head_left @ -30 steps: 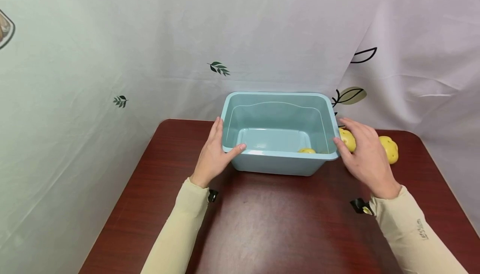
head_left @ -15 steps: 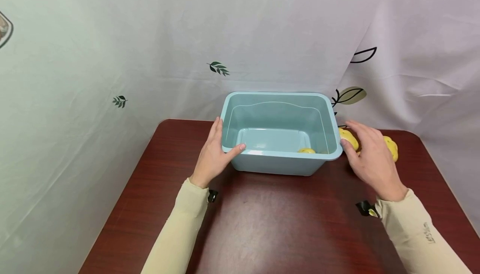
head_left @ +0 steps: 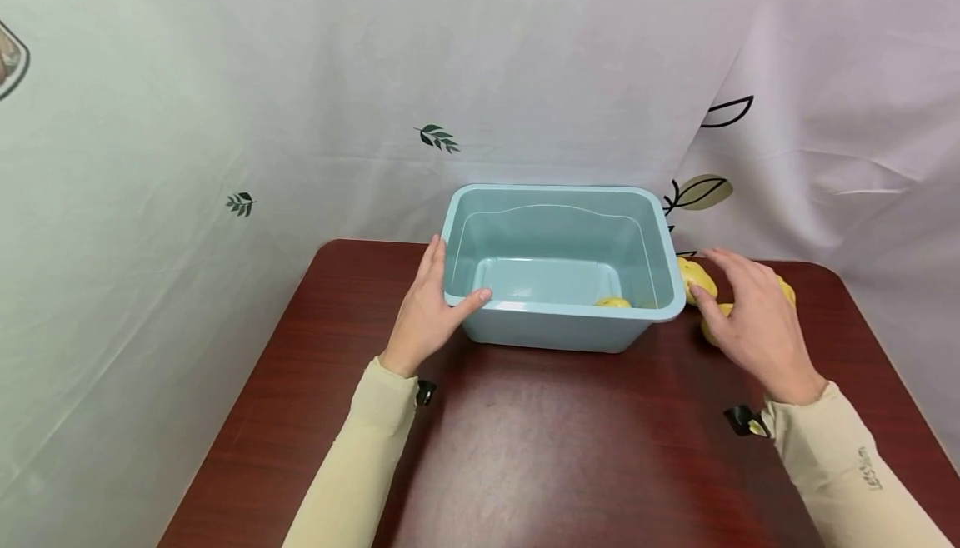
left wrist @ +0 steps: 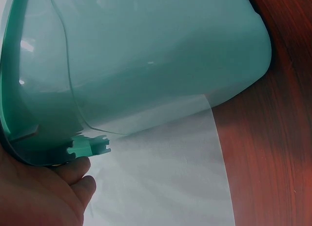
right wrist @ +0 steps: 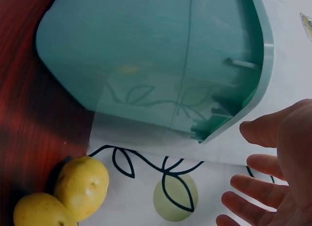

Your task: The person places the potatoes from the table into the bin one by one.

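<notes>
A light blue plastic tub (head_left: 555, 327) stands on the table, with a yellow potato (head_left: 613, 302) inside near its front right corner. My left hand (head_left: 423, 311) holds the tub at the front left corner, thumb over the front rim and fingers along the outer left side; in the left wrist view its fingertips (left wrist: 83, 184) sit under the rim. My right hand (head_left: 761, 331) hovers beside the tub's right side, fingers spread and apart from the rim (right wrist: 268, 55), holding nothing. Around and partly behind it lie yellow potatoes (head_left: 697, 281), two of them plainly visible in the right wrist view.
The dark red wooden table (head_left: 555, 448) has its back edge against a white cloth backdrop (head_left: 555, 73) printed with leaves. The tub stands close to that cloth. Another potato (head_left: 787, 290) shows beyond my right hand, near the table's back right corner.
My right hand has moved off the tub's right rim, a little to the right and toward me, uncovering more of the potatoes. The left hand and the tub have stayed put.
</notes>
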A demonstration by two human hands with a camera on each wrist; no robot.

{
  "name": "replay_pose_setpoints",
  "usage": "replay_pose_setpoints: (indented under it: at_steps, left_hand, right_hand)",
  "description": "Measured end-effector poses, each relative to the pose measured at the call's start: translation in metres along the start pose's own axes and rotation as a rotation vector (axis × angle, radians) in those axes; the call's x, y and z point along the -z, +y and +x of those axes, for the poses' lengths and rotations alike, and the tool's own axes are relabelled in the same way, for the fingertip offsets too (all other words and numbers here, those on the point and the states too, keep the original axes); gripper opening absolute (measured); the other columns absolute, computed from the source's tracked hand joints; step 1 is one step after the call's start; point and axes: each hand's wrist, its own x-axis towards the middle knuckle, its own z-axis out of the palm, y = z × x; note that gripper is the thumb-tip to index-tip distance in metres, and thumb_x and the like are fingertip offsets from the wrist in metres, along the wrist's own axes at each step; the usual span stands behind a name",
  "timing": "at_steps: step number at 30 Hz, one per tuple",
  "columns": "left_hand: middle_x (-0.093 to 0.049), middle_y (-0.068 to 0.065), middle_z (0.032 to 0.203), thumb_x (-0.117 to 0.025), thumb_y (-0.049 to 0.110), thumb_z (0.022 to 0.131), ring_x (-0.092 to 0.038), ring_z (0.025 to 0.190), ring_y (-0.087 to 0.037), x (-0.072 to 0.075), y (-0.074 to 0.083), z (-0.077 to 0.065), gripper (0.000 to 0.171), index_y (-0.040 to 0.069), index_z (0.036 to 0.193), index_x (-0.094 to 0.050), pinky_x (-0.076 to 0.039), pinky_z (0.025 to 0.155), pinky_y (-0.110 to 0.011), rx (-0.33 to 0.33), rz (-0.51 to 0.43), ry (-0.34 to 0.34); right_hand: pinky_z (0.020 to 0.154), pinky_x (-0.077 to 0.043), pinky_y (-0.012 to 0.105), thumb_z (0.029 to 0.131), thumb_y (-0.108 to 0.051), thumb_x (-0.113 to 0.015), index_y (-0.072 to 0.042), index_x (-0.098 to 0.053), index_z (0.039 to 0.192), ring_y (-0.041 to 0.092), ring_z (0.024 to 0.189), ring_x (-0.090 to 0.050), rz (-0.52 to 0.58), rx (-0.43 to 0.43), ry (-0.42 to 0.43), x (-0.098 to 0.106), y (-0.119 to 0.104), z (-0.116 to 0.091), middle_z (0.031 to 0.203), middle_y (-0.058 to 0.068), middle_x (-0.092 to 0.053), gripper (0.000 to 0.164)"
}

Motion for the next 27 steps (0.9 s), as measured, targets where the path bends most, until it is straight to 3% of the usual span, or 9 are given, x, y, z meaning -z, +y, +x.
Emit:
replay_pose_setpoints:
  at_steps: [12, 27]
  left_hand:
    - [-0.006, 0.003, 0.168, -0.062, 0.071, 0.086, -0.023, 0.151, -0.021, 0.0, 0.0, -0.001, 0.11, 0.011, 0.163, -0.011, -0.033, 0.114, -0.05, 0.008, -0.006, -0.009]
    - [-0.006, 0.003, 0.168, -0.061, 0.071, 0.086, -0.021, 0.151, -0.02, 0.001, 0.001, -0.001, 0.109, 0.012, 0.163, -0.011, -0.031, 0.115, -0.05, 0.005, -0.007, -0.008]
  right_hand:
    - [0.103, -0.032, 0.06, 0.086, -0.01, -0.076, 0.004, -0.059, 0.132, 0.05, 0.123, -0.046, -0.027, -0.069, -0.042, -0.001, 0.013, -0.008, 0.134, 0.031, -0.055, 0.051]
    - [0.111, -0.025, 0.055, 0.082, -0.009, -0.078, 0.011, -0.057, 0.129, 0.052, 0.125, -0.043, -0.046, -0.067, -0.054, -0.006, 0.032, -0.016, 0.135, 0.034, -0.052, 0.056]
